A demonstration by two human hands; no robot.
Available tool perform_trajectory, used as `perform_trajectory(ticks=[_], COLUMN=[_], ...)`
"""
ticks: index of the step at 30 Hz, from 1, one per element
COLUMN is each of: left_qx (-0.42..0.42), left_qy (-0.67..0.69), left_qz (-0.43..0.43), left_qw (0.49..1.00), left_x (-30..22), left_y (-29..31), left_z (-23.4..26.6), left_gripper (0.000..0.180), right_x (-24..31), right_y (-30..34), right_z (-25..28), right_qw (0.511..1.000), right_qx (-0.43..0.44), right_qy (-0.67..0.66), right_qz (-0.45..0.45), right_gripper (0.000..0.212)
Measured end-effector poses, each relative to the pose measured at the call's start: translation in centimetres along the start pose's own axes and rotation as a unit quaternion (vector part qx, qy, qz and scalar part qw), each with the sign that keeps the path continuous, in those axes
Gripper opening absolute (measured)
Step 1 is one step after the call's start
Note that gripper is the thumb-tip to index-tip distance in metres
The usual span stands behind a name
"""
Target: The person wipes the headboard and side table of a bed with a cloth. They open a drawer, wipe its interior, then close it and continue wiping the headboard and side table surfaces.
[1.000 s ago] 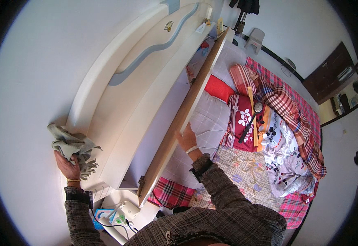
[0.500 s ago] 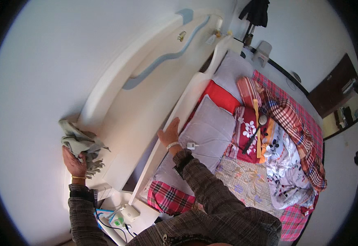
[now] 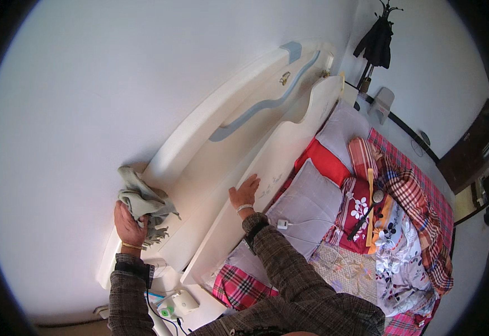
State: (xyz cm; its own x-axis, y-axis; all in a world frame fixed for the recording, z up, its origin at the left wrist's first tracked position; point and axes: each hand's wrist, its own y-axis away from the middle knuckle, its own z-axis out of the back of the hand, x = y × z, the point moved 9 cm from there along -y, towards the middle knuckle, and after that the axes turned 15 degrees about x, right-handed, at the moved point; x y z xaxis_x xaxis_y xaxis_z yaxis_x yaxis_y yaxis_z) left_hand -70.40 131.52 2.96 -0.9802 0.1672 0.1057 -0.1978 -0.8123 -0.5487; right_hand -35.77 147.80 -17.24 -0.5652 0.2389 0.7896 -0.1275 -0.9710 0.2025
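Note:
My left hand [image 3: 129, 228] grips a grey-green fringed cloth [image 3: 141, 196], bunched up against the near left end of the cream headboard [image 3: 186, 147] where it meets the wall. The cloth's fringe hangs down beside my fingers. My right hand [image 3: 244, 194] rests at the top edge of the cream inner panel [image 3: 278, 150] between the headboard and the bed. Its fingers are stretched out and hold nothing. A blue wavy strip [image 3: 255, 109] runs along the headboard.
On the bed lie grey pillows [image 3: 303, 199], a red pillow [image 3: 324, 162], a white charger with its cable [image 3: 282, 224], a black-handled brush [image 3: 362, 221], a wooden stick [image 3: 370, 207] and rumpled quilts [image 3: 404, 246]. A bedside table [image 3: 205, 307] holds a white device. A coat stand [image 3: 374, 47] stands far off.
The view has shifted, so the headboard and bed sit lower and further right. My left hand still holds the cloth at the headboard's near end; my right hand stays on the panel.

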Motion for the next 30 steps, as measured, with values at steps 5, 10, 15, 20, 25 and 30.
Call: perform_trajectory(ticks=[5,10,15,20,25,30], left_qx=[-0.010,0.003,-0.005,0.000,0.009,0.024], left_qy=[0.016,0.028,0.040,0.045,0.050,0.067], left_qz=[-0.014,0.005,-0.008,-0.005,-0.001,0.016], left_qw=[1.000,1.000,0.999,0.999,0.999,0.997], left_x=[-0.8,-1.4,-2.1,-2.5,-2.7,-2.4], left_y=[-0.5,-1.4,-2.0,-2.5,-3.1,-3.1], left_z=[0.9,1.7,2.7,3.4,3.8,3.4], left_gripper=[0.074,0.064,0.061,0.055,0.045,0.046], right_x=[1.1,1.3,1.7,2.8,2.3,0.5], right_y=[-1.1,-2.5,-3.9,-3.8,-4.2,-2.1], right_z=[-1.4,-3.1,-4.3,-4.5,-4.9,-4.4], right_qw=[0.999,0.996,0.993,0.991,0.996,0.996], right_qx=[-0.015,-0.040,-0.041,-0.049,-0.027,0.008], right_qy=[0.042,0.076,0.100,0.119,0.078,-0.023], right_qz=[-0.004,-0.019,-0.046,-0.045,-0.021,0.091], right_gripper=[0.101,0.101,0.102,0.102,0.103,0.101])
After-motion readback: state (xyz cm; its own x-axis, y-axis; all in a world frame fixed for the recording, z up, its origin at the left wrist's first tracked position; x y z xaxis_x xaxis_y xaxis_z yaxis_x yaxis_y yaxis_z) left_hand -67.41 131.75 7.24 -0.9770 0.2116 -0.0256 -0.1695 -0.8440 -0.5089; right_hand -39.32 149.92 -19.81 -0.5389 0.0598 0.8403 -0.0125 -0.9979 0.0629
